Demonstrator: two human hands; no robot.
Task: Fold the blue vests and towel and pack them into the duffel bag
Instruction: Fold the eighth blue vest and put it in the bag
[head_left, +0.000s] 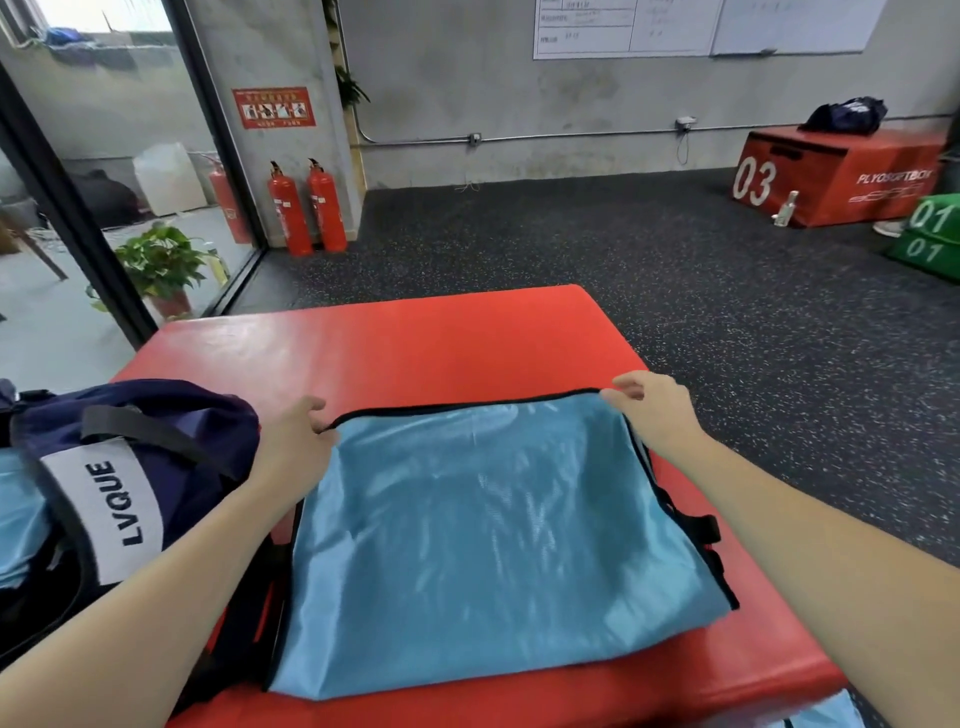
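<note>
Nearest corner: a scrap of light blue fabric (826, 714) shows at the bottom right edge, beside the right forearm.
Blue vest (493, 540): a light blue mesh vest with black trim lies spread flat on the red padded box (415, 338), filling its near half.
Left hand (296, 441): reaches in from the lower left and pinches the vest's far left corner at the black trim, fingers curled on the edge.
Right hand (654, 405): reaches in from the right and holds the vest's far right corner, fingers bent over the trim.
Duffel bag (140, 467): a navy bag with a white band reading LVQUE sits at the left of the box, just beside the vest and partly under the left forearm; more light blue cloth shows at its left edge.
Box beyond the vest: bare red padding up to its far edge.
Floor (623, 249): dark speckled rubber matting.
Left background: a potted plant (161, 265) behind a glass panel and two red fire extinguishers (306, 208) against the wall.
Right background: a red box marked 03 (831, 176) carrying a dark bag (847, 115), with green boxes marked 01 (930, 236) beside it.
Far wall: grey concrete with a whiteboard (701, 26).
</note>
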